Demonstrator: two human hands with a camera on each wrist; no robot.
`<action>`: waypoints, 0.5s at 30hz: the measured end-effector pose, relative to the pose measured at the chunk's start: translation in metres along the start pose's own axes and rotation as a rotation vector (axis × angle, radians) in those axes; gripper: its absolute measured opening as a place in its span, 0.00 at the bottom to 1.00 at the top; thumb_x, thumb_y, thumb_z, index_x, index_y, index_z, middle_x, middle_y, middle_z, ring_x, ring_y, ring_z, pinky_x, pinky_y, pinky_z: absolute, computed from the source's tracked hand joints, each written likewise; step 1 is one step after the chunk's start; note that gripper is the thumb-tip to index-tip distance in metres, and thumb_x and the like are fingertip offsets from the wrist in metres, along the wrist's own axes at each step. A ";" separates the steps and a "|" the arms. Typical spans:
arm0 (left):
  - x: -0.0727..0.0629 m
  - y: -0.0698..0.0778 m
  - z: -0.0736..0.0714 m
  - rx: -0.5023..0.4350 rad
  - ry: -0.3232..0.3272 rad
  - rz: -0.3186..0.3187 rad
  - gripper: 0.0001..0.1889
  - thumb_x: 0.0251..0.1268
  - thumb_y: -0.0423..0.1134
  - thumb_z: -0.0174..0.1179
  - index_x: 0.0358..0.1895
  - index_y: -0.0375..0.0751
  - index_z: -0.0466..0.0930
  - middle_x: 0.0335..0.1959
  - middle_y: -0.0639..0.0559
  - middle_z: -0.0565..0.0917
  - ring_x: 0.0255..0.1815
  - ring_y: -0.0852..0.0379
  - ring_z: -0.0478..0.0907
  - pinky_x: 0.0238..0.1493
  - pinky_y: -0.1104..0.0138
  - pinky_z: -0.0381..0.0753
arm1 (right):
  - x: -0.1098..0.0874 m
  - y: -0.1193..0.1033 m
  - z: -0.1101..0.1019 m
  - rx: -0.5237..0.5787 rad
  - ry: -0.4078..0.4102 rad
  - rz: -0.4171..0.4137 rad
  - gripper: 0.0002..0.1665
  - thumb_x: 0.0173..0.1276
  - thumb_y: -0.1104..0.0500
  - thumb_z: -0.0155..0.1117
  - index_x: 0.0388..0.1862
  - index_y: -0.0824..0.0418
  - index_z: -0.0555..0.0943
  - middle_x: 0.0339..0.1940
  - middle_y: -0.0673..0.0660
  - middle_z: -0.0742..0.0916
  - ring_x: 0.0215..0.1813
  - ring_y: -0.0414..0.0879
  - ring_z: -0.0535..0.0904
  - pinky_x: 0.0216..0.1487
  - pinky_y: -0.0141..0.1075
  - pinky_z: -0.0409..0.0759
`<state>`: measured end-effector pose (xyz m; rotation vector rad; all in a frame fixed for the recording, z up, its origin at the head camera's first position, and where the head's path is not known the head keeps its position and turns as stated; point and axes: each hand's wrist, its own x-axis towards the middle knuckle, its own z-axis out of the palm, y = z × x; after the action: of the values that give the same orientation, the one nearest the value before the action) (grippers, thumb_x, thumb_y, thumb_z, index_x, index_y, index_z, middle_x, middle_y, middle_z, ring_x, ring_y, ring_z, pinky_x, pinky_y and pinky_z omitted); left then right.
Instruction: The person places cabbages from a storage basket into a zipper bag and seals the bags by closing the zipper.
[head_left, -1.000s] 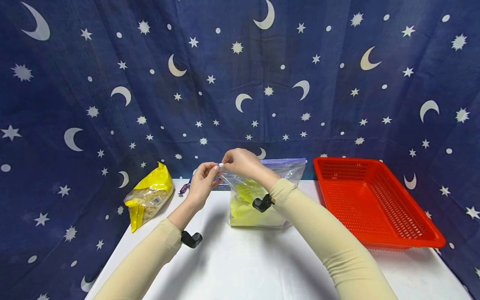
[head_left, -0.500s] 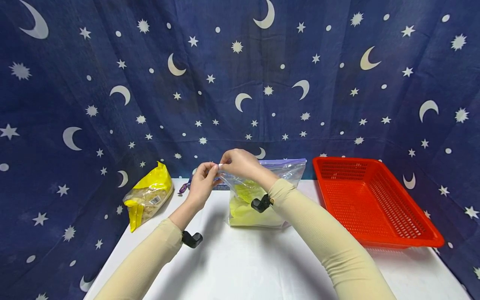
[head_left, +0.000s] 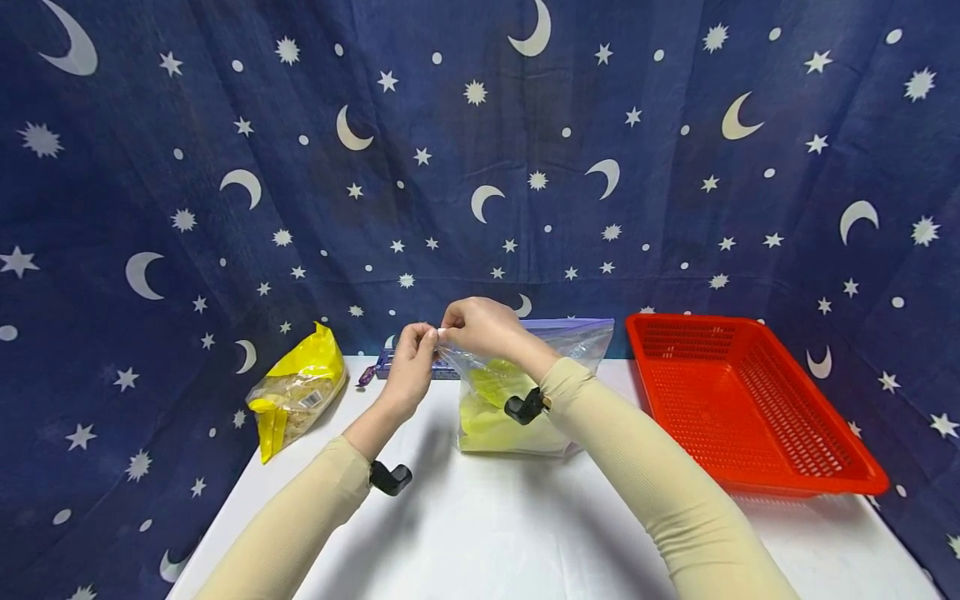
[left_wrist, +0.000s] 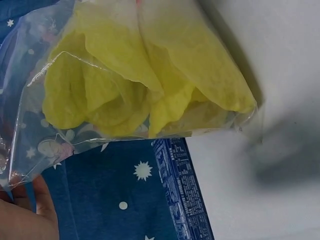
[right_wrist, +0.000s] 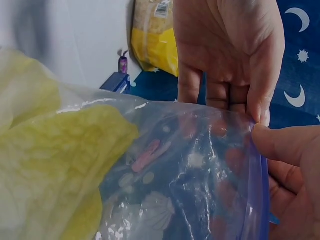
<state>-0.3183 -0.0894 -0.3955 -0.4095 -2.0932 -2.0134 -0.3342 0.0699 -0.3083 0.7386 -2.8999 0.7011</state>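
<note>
A clear zip bag (head_left: 517, 408) with a purple top strip stands upright on the table, with yellow-green leaves (left_wrist: 120, 75) inside it. My left hand (head_left: 408, 371) pinches its top left corner. Right beside it, my right hand (head_left: 483, 325) pinches the same end of the zip, where a small white piece (head_left: 442, 332) shows between the fingertips. In the right wrist view, both thumbs meet at the end of the purple zip strip (right_wrist: 261, 185). The left hand (left_wrist: 30, 215) reaches behind the bag's film in the left wrist view.
A yellow-and-clear bag of dry food (head_left: 300, 387) stands at the table's left edge. Near it lie a small purple wrapped piece (head_left: 366, 377) and a blue printed box (head_left: 386, 363), partly behind the left hand. A red plastic basket (head_left: 750, 417) sits at the right.
My left wrist has shifted slightly to the right, uncovering more of the blue box. Both hands keep their pinch at the bag's corner, and the bag stays in place.
</note>
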 end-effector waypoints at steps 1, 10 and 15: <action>0.000 0.000 0.001 0.004 0.001 -0.002 0.10 0.85 0.37 0.42 0.54 0.31 0.65 0.49 0.45 0.70 0.51 0.57 0.71 0.61 0.56 0.74 | -0.001 0.000 -0.001 -0.008 0.000 0.000 0.09 0.72 0.49 0.66 0.41 0.51 0.88 0.36 0.44 0.87 0.36 0.42 0.80 0.35 0.38 0.79; 0.000 0.001 0.002 0.002 0.016 -0.023 0.11 0.85 0.37 0.42 0.55 0.31 0.65 0.49 0.44 0.71 0.49 0.57 0.72 0.59 0.58 0.76 | -0.006 0.007 -0.006 -0.035 0.015 0.019 0.09 0.72 0.48 0.67 0.42 0.49 0.87 0.38 0.43 0.87 0.38 0.41 0.81 0.38 0.40 0.80; 0.001 -0.002 -0.003 -0.027 0.006 -0.030 0.11 0.84 0.37 0.46 0.56 0.32 0.67 0.50 0.43 0.73 0.48 0.57 0.75 0.57 0.63 0.80 | -0.008 0.010 -0.009 -0.030 0.010 0.024 0.10 0.73 0.48 0.67 0.43 0.51 0.87 0.39 0.44 0.88 0.39 0.41 0.81 0.40 0.41 0.81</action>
<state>-0.3195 -0.0921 -0.3967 -0.3786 -2.0830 -2.0593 -0.3321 0.0849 -0.3061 0.6968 -2.9081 0.6604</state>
